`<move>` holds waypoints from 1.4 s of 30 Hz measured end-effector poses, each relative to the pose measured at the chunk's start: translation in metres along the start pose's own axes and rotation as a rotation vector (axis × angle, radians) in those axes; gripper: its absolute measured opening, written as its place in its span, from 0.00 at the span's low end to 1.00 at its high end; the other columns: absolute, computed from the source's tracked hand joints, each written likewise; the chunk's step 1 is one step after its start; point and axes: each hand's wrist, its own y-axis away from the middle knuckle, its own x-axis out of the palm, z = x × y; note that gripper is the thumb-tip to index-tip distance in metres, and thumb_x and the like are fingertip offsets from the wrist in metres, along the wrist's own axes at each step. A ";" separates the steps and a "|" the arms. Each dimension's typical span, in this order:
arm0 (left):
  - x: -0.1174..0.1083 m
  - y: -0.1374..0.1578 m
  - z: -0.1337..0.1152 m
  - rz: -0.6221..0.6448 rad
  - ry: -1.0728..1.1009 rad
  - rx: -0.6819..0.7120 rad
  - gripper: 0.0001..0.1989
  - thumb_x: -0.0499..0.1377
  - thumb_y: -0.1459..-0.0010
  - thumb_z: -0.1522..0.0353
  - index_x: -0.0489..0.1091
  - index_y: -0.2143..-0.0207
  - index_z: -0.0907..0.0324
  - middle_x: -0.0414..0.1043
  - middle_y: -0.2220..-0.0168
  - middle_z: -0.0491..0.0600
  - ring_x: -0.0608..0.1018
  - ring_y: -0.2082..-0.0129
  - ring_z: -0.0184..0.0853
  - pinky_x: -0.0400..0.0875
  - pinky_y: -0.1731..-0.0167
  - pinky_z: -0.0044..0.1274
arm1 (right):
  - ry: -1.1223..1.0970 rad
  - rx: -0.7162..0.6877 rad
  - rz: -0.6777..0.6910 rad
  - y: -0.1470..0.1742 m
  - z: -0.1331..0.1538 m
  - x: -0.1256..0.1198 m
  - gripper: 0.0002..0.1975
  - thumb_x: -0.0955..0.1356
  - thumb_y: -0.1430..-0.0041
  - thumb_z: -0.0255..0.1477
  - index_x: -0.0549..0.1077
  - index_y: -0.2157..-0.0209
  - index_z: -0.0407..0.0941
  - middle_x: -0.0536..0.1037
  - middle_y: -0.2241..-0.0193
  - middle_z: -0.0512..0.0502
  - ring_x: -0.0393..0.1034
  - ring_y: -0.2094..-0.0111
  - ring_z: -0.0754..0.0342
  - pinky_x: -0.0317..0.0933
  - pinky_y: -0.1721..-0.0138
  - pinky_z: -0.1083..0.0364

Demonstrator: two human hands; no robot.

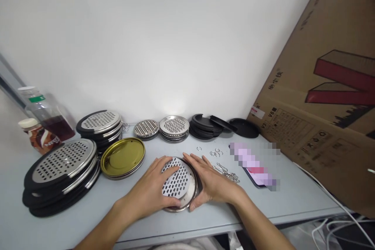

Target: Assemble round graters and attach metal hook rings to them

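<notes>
A round metal grater plate (pixel 176 179) lies over a shallow round metal dish (pixel 191 188) near the front of the table. My left hand (pixel 155 183) curves over the plate's left side, its fingers on the upper face and its thumb at the near edge. Around the right side of the dish my right hand (pixel 206 181) is wrapped, fingertips at the far rim and thumb at the near rim. Dark edging shows between that hand and the dish. Silver hooks (pixel 227 174) lie in a small heap just beyond my right hand, with several metal rings (pixel 216 152) behind them.
Stacked black-edged graters (pixel 63 164) and gold lids (pixel 123 156) stand left. Along the wall sit grater discs (pixel 174 125) and black rings (pixel 205 125). A phone (pixel 253 168) lies right, beside a large cardboard box (pixel 322 105). Bottles (pixel 55 121) stand far left.
</notes>
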 end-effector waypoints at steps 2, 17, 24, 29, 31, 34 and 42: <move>-0.001 -0.001 0.002 0.010 -0.004 0.031 0.40 0.73 0.58 0.56 0.68 0.41 0.48 0.56 0.33 0.52 0.56 0.33 0.54 0.55 0.36 0.45 | 0.004 0.005 -0.002 0.000 0.001 0.000 0.70 0.78 0.64 0.52 0.34 0.30 0.50 0.43 0.29 0.40 0.31 0.29 0.37 0.25 0.32 0.37; -0.003 -0.004 0.002 0.025 0.020 0.073 0.27 0.65 0.42 0.58 0.67 0.40 0.44 0.58 0.34 0.48 0.56 0.34 0.47 0.56 0.36 0.42 | 0.002 0.005 -0.016 -0.001 0.002 0.001 0.67 0.77 0.61 0.52 0.37 0.29 0.48 0.46 0.30 0.38 0.31 0.29 0.37 0.26 0.32 0.36; -0.003 -0.004 0.001 0.011 -0.063 0.100 0.23 0.61 0.38 0.59 0.68 0.41 0.45 0.61 0.37 0.49 0.59 0.37 0.48 0.51 0.35 0.45 | 0.006 0.005 -0.012 0.000 0.004 0.000 0.68 0.76 0.62 0.54 0.37 0.29 0.48 0.46 0.30 0.38 0.31 0.29 0.37 0.27 0.32 0.36; 0.000 -0.004 -0.003 -0.010 -0.063 0.080 0.21 0.65 0.42 0.60 0.72 0.45 0.47 0.63 0.40 0.51 0.64 0.41 0.48 0.58 0.38 0.44 | 0.007 0.006 -0.011 0.000 0.004 0.000 0.67 0.77 0.61 0.53 0.37 0.29 0.48 0.46 0.30 0.39 0.31 0.29 0.36 0.26 0.32 0.36; 0.002 -0.004 -0.005 -0.023 -0.057 0.065 0.22 0.66 0.43 0.60 0.73 0.46 0.48 0.64 0.40 0.51 0.65 0.42 0.49 0.58 0.39 0.45 | 0.010 0.004 -0.012 -0.001 0.003 0.001 0.67 0.77 0.61 0.52 0.37 0.29 0.48 0.46 0.30 0.39 0.31 0.29 0.36 0.25 0.32 0.36; 0.006 -0.005 -0.005 -0.046 -0.042 0.038 0.24 0.67 0.45 0.61 0.72 0.45 0.49 0.64 0.40 0.51 0.65 0.42 0.49 0.59 0.39 0.45 | 0.016 -0.007 -0.022 -0.002 0.002 0.002 0.67 0.77 0.62 0.53 0.38 0.29 0.49 0.46 0.30 0.39 0.32 0.29 0.37 0.25 0.32 0.37; 0.011 -0.002 0.002 -0.089 0.008 0.019 0.30 0.69 0.47 0.62 0.67 0.41 0.49 0.62 0.38 0.52 0.65 0.39 0.51 0.56 0.38 0.48 | 0.025 -0.020 -0.036 -0.001 0.002 0.002 0.65 0.77 0.60 0.52 0.40 0.29 0.49 0.48 0.30 0.40 0.33 0.29 0.37 0.26 0.32 0.37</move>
